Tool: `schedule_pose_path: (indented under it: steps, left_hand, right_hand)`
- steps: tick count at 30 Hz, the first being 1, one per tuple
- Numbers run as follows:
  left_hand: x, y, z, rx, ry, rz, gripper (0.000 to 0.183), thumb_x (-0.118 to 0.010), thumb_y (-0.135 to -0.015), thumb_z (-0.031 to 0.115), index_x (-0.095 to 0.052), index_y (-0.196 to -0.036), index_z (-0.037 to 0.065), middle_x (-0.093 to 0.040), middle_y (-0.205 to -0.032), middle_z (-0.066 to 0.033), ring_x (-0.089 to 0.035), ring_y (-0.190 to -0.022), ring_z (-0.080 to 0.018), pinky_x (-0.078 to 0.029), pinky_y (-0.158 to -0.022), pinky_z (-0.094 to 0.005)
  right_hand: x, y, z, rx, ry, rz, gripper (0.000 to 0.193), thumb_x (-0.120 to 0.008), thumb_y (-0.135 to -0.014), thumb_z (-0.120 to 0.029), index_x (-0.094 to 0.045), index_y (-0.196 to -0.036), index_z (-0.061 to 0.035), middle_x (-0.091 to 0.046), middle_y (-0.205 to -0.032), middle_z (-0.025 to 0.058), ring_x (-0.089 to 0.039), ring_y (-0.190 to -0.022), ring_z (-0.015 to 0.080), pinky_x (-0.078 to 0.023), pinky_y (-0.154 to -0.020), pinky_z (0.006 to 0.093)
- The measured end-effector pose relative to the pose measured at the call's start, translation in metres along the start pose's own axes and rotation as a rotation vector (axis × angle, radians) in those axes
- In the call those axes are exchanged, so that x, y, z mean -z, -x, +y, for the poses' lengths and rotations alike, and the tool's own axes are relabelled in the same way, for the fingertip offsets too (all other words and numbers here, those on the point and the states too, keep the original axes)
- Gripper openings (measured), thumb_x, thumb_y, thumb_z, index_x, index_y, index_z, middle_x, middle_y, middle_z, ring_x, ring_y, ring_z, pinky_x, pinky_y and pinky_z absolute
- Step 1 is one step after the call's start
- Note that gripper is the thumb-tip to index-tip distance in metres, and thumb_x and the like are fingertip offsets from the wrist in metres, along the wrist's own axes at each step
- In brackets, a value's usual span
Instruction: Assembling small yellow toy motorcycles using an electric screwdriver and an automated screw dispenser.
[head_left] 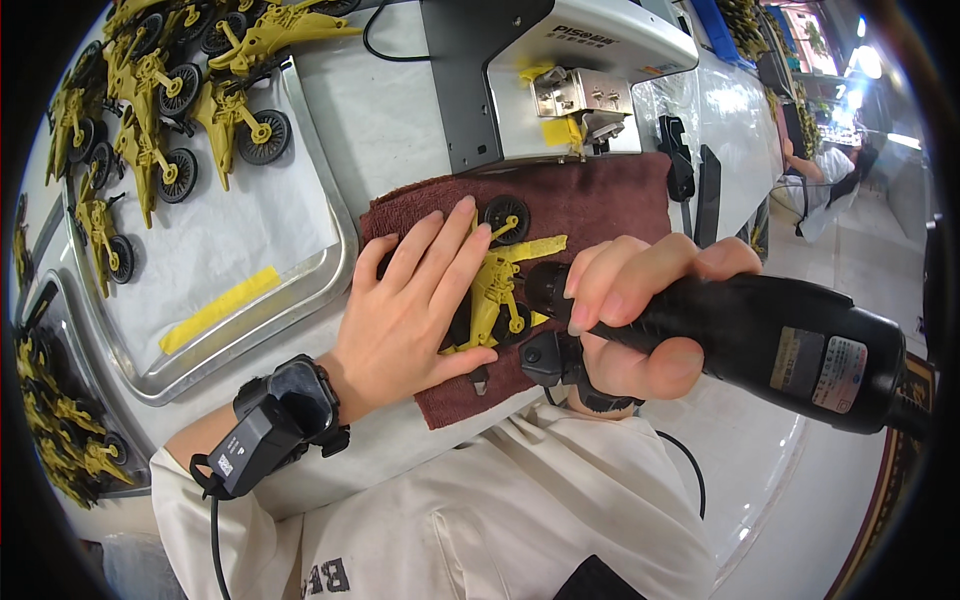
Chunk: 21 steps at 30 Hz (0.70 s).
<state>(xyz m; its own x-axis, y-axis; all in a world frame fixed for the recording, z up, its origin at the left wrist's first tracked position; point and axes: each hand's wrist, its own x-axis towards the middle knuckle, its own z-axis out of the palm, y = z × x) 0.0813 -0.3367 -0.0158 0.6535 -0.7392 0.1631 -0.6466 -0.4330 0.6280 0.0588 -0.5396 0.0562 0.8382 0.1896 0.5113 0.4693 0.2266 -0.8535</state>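
Left hand (415,300) spread across the cloth's (610,195) left edge, hiding part of the toy (492,290) — right hand (640,280) clenched round the driver (745,315), tip (534,288) indistinct.

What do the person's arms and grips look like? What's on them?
No gloves! By the bare left grip are a watch-shaped black device with a dark, squarish face, and a boxy black module with a small pale marking and a thin black cable. A black box-shaped device is strapped by the bare right grip. The loose left sleeve is cream cloth.
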Motion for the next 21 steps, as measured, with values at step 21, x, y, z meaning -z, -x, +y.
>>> schedule_pose_path:
  steps: [21]
  left_hand:
    - [-0.003, -0.002, 0.000, 0.021, 0.028, 0.106, 0.095, -0.076, -0.067, 0.041, -0.031, -0.137, -0.002, -0.031, -0.143, -0.0227, -0.033, -0.128, -0.0374, -0.030, -0.101, -0.0446]
  right_hand:
    - [0.006, -0.077, -0.019, 0.028, 0.606, 0.275, 0.037, -0.043, -0.093, -0.037, -0.043, -0.115, -0.0083, -0.051, -0.064, 0.0065, -0.045, -0.048, 0.0198, -0.040, -0.056, 0.0385]
